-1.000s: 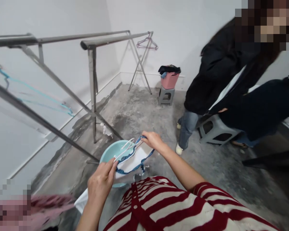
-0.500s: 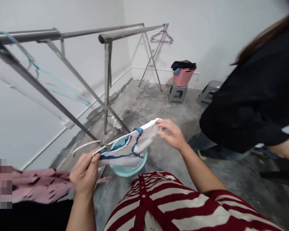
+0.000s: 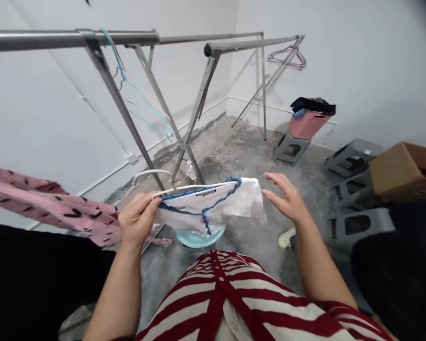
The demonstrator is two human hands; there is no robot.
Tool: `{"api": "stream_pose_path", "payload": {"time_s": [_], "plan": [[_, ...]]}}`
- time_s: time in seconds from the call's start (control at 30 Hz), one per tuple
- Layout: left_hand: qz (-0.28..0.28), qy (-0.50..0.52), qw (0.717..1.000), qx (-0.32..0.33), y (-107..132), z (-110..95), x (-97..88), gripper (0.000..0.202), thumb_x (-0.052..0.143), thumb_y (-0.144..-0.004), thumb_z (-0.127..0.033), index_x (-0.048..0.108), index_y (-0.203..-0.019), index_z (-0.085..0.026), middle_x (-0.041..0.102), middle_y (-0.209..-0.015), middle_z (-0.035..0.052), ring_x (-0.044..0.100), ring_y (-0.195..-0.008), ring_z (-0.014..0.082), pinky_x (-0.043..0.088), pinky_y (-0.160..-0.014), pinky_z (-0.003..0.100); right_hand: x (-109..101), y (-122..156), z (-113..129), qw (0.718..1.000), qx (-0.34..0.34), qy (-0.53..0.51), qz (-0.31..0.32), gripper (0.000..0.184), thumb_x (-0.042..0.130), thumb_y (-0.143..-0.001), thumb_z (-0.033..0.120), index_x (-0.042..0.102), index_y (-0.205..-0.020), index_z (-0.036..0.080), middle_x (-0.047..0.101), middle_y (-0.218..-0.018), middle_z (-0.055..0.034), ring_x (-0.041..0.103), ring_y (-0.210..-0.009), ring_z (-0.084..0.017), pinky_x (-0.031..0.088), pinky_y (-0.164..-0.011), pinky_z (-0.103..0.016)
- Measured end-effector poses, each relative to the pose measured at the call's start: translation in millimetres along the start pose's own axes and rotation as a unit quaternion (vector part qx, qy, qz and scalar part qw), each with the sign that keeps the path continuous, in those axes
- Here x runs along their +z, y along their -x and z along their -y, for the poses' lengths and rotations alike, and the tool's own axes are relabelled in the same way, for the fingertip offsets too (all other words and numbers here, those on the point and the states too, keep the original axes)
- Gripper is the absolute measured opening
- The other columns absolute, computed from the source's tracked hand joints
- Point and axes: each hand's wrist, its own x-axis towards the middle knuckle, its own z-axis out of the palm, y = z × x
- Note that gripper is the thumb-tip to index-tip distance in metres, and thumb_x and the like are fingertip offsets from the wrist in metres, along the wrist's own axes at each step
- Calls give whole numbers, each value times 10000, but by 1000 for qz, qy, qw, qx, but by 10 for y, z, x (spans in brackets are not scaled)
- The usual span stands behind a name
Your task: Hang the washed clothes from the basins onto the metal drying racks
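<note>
A white blue-trimmed garment [image 3: 206,208] held above a teal basin [image 3: 199,239], a white hanger [image 3: 151,173] gripped at its end by the closed left hand [image 3: 137,220], the right hand [image 3: 286,199] held open just beside the garment, fingers spread and not touching, the basin set on the concrete floor [image 3: 241,151]

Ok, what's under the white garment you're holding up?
Directly below the white garment sits a pale teal basin on the concrete floor. The garment hides most of the basin, so its inside, and anything in it, cannot be seen.
</note>
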Motion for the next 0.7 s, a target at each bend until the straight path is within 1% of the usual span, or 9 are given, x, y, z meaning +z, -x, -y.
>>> {"api": "stream_pose_path", "payload": {"time_s": [0.07,0.1,0.17,0.23,0.37,0.47,0.57,0.63,0.7], "plan": [[14,-7,1000,-3,-8,8,14,155,631,-804,-193,731,-919,-215,676,-763,6,558,-650,106,428,-566,222,-54,-109,159,997,-57,30,44,410,571,-847,411,558,-1211,223,605,-1183,-108,538,-1111,-223,404,-955,-387],[17,-15,1000,-5,-13,7,25,143,624,-811,-216,732,-904,-205,669,-744,8,549,-637,106,425,-559,223,-50,-164,225,992,-78,40,86,368,544,-864,418,580,-1173,222,628,-1131,-101,553,-1075,-218,392,-953,-384],[28,-37,999,-10,-14,-6,54,156,602,-831,-256,732,-889,-190,662,-727,15,544,-634,111,429,-566,229,12,-248,317,977,-101,41,181,293,466,-903,418,629,-1021,205,660,-945,-81,587,-909,-190,410,-871,-343],[51,-59,997,-7,8,-33,94,194,571,-855,-284,728,-898,-179,673,-743,30,559,-653,118,447,-601,238,113,-279,372,962,-108,10,251,320,388,-930,393,622,-850,190,629,-786,-61,562,-745,-156,417,-736,-287],[122,-78,989,21,93,-61,185,296,501,-894,-366,711,-965,-170,703,-841,78,611,-761,152,478,-670,262,258,-236,459,941,-100,-69,316,334,382,-925,393,584,-764,182,586,-720,-38,520,-660,-122,392,-620,-232],[169,-92,981,36,125,21,136,329,508,-881,-434,687,-1026,-200,699,-959,95,618,-901,192,483,-803,332,192,-221,481,939,-64,-107,321,338,431,-897,447,616,-786,188,617,-722,-42,547,-645,-123,414,-614,-232],[195,-141,971,-5,147,195,-76,362,596,-809,-483,675,-1042,-217,672,-1075,100,584,-1039,233,425,-945,414,-15,-237,385,954,-8,-111,278,359,494,-841,525,659,-797,210,661,-746,-71,591,-661,-156,451,-626,-266],[186,-138,969,-84,183,338,-243,366,608,-790,-498,688,-976,-193,686,-1025,99,607,-987,232,457,-900,397,-169,-237,261,962,26,-107,250,374,530,-807,562,686,-801,222,682,-788,-104,617,-697,-183,473,-647,-293],[167,-84,967,-173,229,471,-366,361,580,-803,-494,692,-868,-157,705,-876,86,639,-824,199,508,-764,329,-284,-215,131,967,53,-103,226,380,559,-782,579,704,-797,228,691,-813,-129,629,-712,-198,482,-647,-309]]}}
